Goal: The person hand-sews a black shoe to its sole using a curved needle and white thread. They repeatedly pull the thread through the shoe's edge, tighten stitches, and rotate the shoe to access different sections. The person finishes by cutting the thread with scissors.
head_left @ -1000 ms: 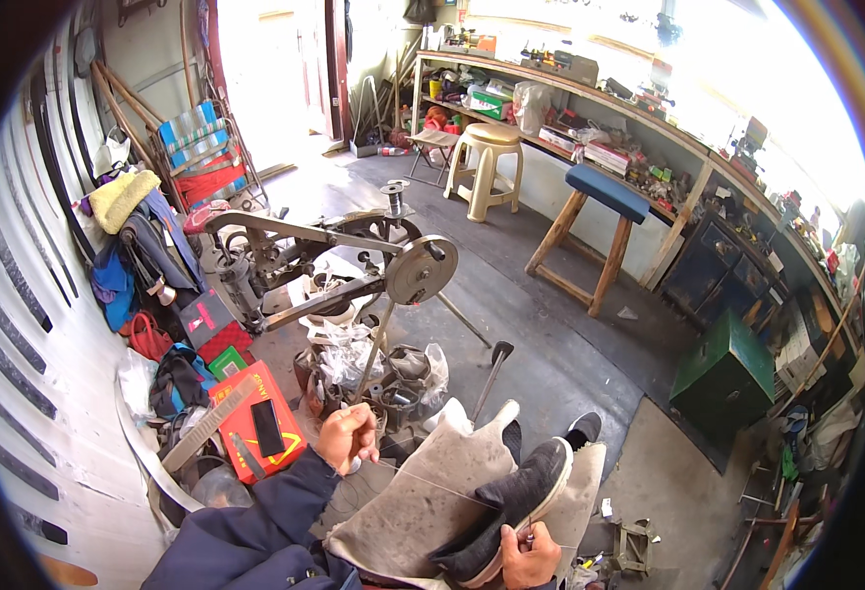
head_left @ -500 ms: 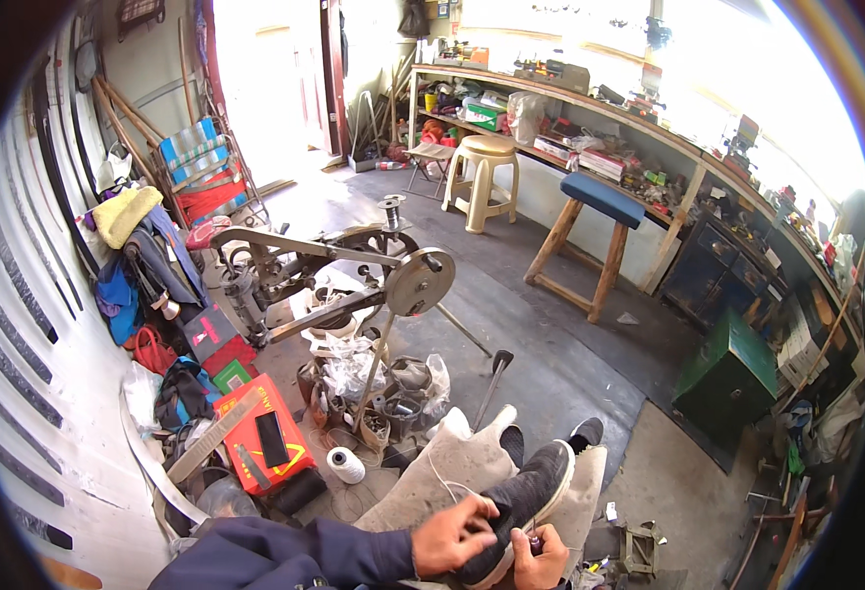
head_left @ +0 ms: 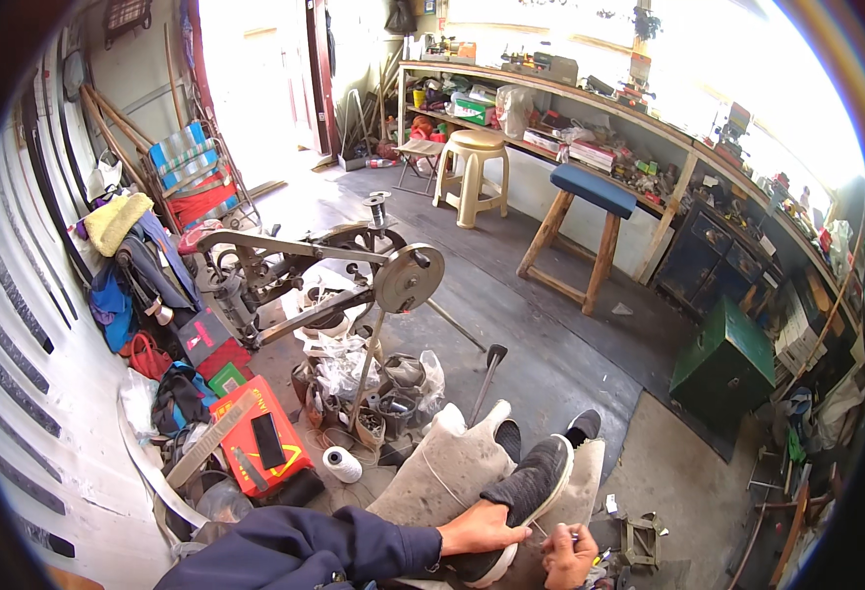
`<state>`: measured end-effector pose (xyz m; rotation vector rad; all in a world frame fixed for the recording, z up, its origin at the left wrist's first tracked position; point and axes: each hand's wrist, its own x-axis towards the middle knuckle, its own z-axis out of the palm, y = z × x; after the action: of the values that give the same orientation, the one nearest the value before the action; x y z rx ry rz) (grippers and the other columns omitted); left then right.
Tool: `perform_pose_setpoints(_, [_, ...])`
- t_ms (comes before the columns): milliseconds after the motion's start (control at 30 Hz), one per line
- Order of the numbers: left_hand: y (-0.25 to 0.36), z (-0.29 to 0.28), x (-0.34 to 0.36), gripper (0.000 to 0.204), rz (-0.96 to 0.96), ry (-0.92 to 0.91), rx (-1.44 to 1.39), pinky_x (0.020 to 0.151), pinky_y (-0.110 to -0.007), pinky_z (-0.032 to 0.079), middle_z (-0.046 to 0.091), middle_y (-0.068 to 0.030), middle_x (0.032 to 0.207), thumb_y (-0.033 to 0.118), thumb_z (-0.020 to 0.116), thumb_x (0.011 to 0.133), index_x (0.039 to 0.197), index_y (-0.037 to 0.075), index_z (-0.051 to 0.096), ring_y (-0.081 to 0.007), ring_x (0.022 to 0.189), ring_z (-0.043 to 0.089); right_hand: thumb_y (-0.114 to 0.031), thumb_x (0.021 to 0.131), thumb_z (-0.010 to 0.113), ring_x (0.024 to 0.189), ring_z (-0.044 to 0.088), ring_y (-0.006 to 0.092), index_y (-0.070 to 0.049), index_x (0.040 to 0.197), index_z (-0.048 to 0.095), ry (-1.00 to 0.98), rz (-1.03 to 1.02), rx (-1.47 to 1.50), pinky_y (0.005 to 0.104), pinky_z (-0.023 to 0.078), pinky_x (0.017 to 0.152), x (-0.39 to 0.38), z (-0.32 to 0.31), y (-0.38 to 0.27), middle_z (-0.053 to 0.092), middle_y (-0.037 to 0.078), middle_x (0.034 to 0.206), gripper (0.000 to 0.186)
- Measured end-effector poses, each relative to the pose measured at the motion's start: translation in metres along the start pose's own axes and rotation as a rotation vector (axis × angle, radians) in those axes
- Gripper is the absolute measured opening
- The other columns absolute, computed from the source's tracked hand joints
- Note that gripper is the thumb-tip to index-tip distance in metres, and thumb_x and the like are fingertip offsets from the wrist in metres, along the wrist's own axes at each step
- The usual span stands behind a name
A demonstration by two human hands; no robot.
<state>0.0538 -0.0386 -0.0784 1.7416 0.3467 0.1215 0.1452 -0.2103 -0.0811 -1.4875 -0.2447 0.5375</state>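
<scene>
I have my left grip (head_left: 485, 529) closed across the dark shoe (head_left: 539, 478), holding it firmly near its opening. This shoe lies over my lap, on the pale, stained apron (head_left: 408, 490), with its toe pointing to the far side and a little to the right; its sole is white. My right grip (head_left: 570, 558) is just beside the shoe, on the right. Its fingers are curled narrow around a small dark thing (head_left: 574, 537), which is too small for me to tell what it is. A thin light thread (head_left: 441, 479) runs over the apron, toward my left grip.

To the left of the apron, a white spool (head_left: 342, 464) stands on the floor. Further left is a red-orange box (head_left: 295, 457), and a black phone (head_left: 268, 440) lies on top of it. Beyond these, on the far side, stands a metal machine with a round wheel (head_left: 409, 279). Farther to the right I see a stool with blue seat (head_left: 595, 187), in front of the long table (head_left: 674, 205), and a green box (head_left: 718, 364) is on the right.
</scene>
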Motion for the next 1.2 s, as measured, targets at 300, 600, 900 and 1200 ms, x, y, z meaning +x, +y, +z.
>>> perform_pose_setpoints(300, [-0.008, 0.003, 0.0, 0.071, 0.03, 0.071, -0.085, 0.107, -0.036, 0.046, 0.061, -0.0246, 0.138, 0.027, 0.071, 0.089, 0.145, -0.008, 0.046, -0.0299, 0.123, 0.059, -0.012, 0.099, 0.062, 0.088, 0.069, 0.028, 0.0, 0.129, 0.064, 0.316, -0.591, -0.851, 0.0359, 0.054, 0.081, -0.004, -0.036, -0.014, 0.071, 0.016, 0.099, 0.032])
perform_pose_setpoints(600, [-0.02, -0.006, -0.002, 0.066, -0.107, 0.02, -0.201, 0.102, -0.036, 0.049, 0.065, -0.0176, 0.132, 0.026, 0.077, 0.088, 0.141, -0.006, 0.053, -0.023, 0.117, 0.061, -0.003, 0.101, 0.053, 0.105, 0.071, 0.0323, 0.0, 0.136, 0.062, -0.25, -0.372, -0.628, 0.0372, 0.054, 0.091, -0.056, 0.021, -0.024, 0.072, 0.021, 0.116, 0.036])
perform_pose_setpoints(900, [-0.02, -0.009, -0.003, 0.064, -0.061, -0.014, -0.311, 0.106, -0.034, 0.047, 0.064, -0.0151, 0.135, 0.021, 0.077, 0.089, 0.141, -0.007, 0.052, -0.0212, 0.12, 0.06, 0.002, 0.089, 0.061, 0.075, 0.07, 0.0309, 0.001, 0.134, 0.065, -0.156, -0.51, -0.549, 0.0371, 0.054, 0.071, -0.043, 0.018, -0.007, 0.068, 0.019, 0.087, 0.045])
perform_pose_setpoints(1200, [-0.017, -0.012, -0.004, 0.058, -0.1, -0.024, -0.236, 0.099, -0.034, 0.051, 0.067, -0.0161, 0.128, 0.021, 0.073, 0.09, 0.138, -0.007, 0.055, -0.0222, 0.114, 0.063, 0.006, 0.089, 0.061, 0.069, 0.063, 0.0311, -0.003, 0.135, 0.065, -0.261, -0.375, -0.595, 0.037, 0.051, 0.066, -0.042, 0.009, -0.009, 0.063, 0.016, 0.081, 0.047])
